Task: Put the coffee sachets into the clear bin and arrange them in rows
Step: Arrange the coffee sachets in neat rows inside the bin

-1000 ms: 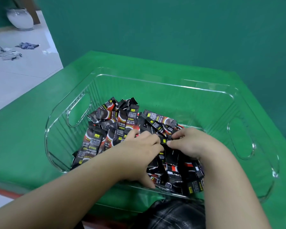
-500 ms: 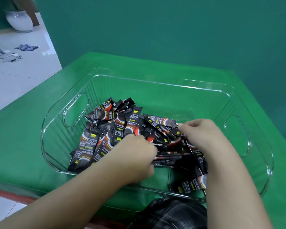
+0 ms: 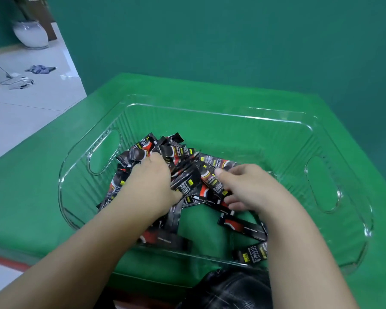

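A loose heap of coffee sachets (image 3: 183, 172) is seen between and under both hands, inside the clear bin (image 3: 221, 113). The left hand (image 3: 151, 186) is laid over the left part of the heap with its fingers curled down onto the sachets; whether any sachet is actually gripped cannot be told. The right hand (image 3: 250, 186) is curled round several sachets at the right edge of the heap, the thumb pressed on top of them. A few single sachets are left apart near the front wall of the bin: one (image 3: 243, 227) just below the right hand, one (image 3: 251, 254) by the right forearm, one (image 3: 165, 238) beside the left forearm. No rows are formed. The bin is set on a green cloth-covered table (image 3: 31, 197). A green wall (image 3: 232, 41) is seen behind it, and a white tiled floor (image 3: 20, 112) with a white pot (image 3: 30, 34) at the left.
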`<state>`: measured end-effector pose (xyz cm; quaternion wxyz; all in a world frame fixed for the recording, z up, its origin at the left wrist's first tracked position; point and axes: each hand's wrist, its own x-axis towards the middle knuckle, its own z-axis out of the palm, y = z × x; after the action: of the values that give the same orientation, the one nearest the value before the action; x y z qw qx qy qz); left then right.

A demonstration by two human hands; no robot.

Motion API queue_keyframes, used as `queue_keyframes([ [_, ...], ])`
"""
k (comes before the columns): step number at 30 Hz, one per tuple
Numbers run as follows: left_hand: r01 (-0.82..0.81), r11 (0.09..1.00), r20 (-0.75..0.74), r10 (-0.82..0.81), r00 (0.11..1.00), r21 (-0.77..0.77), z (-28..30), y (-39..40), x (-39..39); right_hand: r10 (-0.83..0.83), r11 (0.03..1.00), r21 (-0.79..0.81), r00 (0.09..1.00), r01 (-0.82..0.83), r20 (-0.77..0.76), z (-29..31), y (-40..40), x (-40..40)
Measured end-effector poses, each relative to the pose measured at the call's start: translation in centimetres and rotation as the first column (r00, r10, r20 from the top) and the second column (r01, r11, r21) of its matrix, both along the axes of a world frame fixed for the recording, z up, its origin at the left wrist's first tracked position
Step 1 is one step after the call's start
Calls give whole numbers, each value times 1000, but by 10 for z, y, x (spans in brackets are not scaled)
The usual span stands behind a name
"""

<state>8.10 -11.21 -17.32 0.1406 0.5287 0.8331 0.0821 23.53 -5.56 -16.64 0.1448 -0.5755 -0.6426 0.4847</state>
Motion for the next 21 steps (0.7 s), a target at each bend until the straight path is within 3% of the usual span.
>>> queue_keyframes([
  [3,17,998,-227,-3,974,63,-8,-4,-4,52,998,37,996,-55,70,-3,1,-4],
  [5,149,979,-327,-98,940,136,-13,-5,-9,63,993,87,983,-79,173,-4,5,-5],
  [6,302,939,-391,-219,894,166,-16,-4,-11,74,989,105,968,-101,239,-5,7,-7],
  [8,592,800,-541,-456,706,99,-21,4,-14,96,983,115,941,-140,324,-9,12,-10],
  [11,704,704,-544,-627,557,-90,-25,15,-3,115,983,99,934,-157,338,-13,14,-12],
  [14,600,787,-462,-588,664,-141,-34,24,0,110,986,84,940,-144,322,-15,16,-8],
  [17,512,854,-495,-484,722,-89,-37,25,-4,105,992,46,958,-121,267,-18,17,-9],
  [21,334,939,-530,-326,783,-83,-35,22,-3,-53,988,152,991,33,125,-19,22,-9],
])
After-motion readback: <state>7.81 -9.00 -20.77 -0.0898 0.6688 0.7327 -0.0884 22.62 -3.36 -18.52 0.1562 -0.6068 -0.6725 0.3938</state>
